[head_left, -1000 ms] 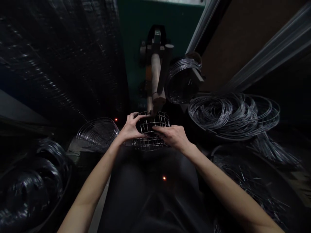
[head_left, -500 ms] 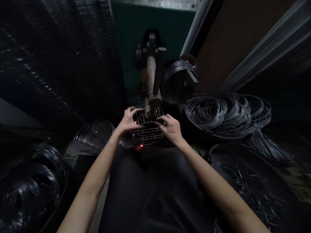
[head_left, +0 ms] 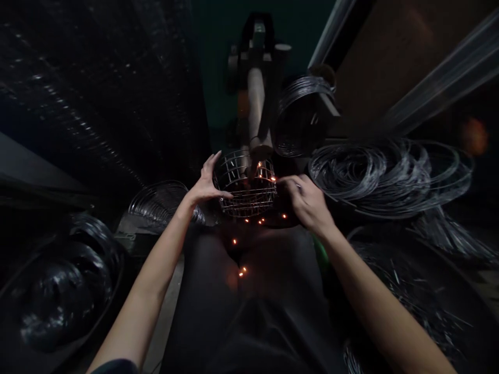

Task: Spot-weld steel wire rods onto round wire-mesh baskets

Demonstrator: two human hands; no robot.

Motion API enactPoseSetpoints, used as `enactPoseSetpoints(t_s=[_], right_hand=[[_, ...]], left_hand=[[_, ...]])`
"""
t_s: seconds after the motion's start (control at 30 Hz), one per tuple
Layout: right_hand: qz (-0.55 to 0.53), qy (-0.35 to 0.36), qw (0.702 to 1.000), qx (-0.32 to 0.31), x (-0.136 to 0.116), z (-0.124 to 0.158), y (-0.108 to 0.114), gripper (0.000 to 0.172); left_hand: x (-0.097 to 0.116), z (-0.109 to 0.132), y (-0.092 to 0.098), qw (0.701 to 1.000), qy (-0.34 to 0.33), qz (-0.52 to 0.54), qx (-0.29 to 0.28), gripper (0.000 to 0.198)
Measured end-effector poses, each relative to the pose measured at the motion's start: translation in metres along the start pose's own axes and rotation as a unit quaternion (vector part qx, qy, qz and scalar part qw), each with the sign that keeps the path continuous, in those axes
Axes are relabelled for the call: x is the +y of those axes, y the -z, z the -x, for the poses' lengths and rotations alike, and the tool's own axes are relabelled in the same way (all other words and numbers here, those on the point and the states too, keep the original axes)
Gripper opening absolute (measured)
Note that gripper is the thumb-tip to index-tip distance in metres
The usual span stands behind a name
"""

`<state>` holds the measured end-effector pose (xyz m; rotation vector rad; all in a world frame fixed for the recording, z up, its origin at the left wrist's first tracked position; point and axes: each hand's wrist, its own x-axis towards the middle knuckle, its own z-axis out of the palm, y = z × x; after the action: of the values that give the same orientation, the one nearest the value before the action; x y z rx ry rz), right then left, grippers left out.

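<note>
A round wire basket [head_left: 247,195] sits under the welding machine's thick electrode arm [head_left: 257,111], with orange sparks around it and falling onto the dark apron [head_left: 253,296]. My left hand [head_left: 208,182] grips the basket's left side, thumb along the front wires and fingers raised at the rim. Just right of the basket is my right hand [head_left: 307,202], its fingers bent together and pointing at the basket wall. Whether a small wire is between those fingertips is too dark to tell.
Wire coils [head_left: 358,176] lie at the right, above a dark tub of short wire pieces [head_left: 413,291]. One coil [head_left: 304,114] hangs beside the machine. Wire rings [head_left: 159,205] rest left of the basket, and more shiny coils [head_left: 66,285] fill a container at lower left.
My right hand has moved off the basket's front wires to the right. My left hand's fingers have spread upward. More sparks show, and the view has shifted.
</note>
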<state>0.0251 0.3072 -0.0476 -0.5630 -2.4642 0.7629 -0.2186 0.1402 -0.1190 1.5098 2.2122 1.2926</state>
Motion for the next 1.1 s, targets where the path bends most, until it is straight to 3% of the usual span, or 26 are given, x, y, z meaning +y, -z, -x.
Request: enactPoseSetpoints(t_s=[0.1,0.17,0.33,0.47,0.57,0.67,0.73,0.83,0.93,1.0,1.1], right_hand=[[-0.003,-0.042,0.997,-0.067,0.014,0.042,0.024,0.046],[-0.001,-0.085,0.99,-0.112,0.028,0.069,0.028,0.047],[-0.023,-0.138,0.965,-0.223,0.069,0.131,0.004,0.036],[-0.055,-0.178,0.943,-0.275,0.103,0.156,-0.007,0.034],[-0.086,-0.229,0.94,-0.237,0.095,0.147,0.0,0.04],[-0.136,-0.222,0.953,-0.159,0.05,0.124,0.014,0.052],[-0.179,-0.196,0.954,-0.142,0.013,0.104,0.022,0.046],[-0.214,-0.174,0.936,-0.219,-0.025,0.074,0.021,0.033],[-0.181,-0.175,0.92,-0.299,-0.034,0.054,0.006,0.035],[-0.113,-0.125,0.946,-0.278,-0.031,0.048,-0.007,0.031],[0.055,0.027,0.971,-0.23,-0.028,0.049,-0.02,0.029]], left_hand=[[-0.022,0.021,-0.01,0.999,0.025,0.04,-0.018,0.139],[-0.035,0.029,-0.022,0.998,0.031,0.062,-0.005,0.14],[-0.047,0.03,-0.049,0.987,0.043,0.142,0.059,0.14],[-0.04,0.035,-0.046,0.973,0.044,0.208,0.093,0.141],[-0.024,0.054,-0.032,0.978,0.014,0.181,0.105,0.134],[0.005,0.08,-0.02,0.992,-0.041,0.094,0.079,0.125],[0.027,0.092,-0.017,0.996,-0.071,0.034,0.046,0.118],[0.054,0.097,-0.021,0.995,-0.096,-0.033,-0.003,0.108],[0.069,0.089,-0.031,0.99,-0.1,-0.09,-0.043,0.097],[0.075,0.083,-0.036,0.985,-0.094,-0.128,-0.062,0.092],[0.08,0.077,-0.039,0.982,-0.088,-0.154,-0.069,0.089]])
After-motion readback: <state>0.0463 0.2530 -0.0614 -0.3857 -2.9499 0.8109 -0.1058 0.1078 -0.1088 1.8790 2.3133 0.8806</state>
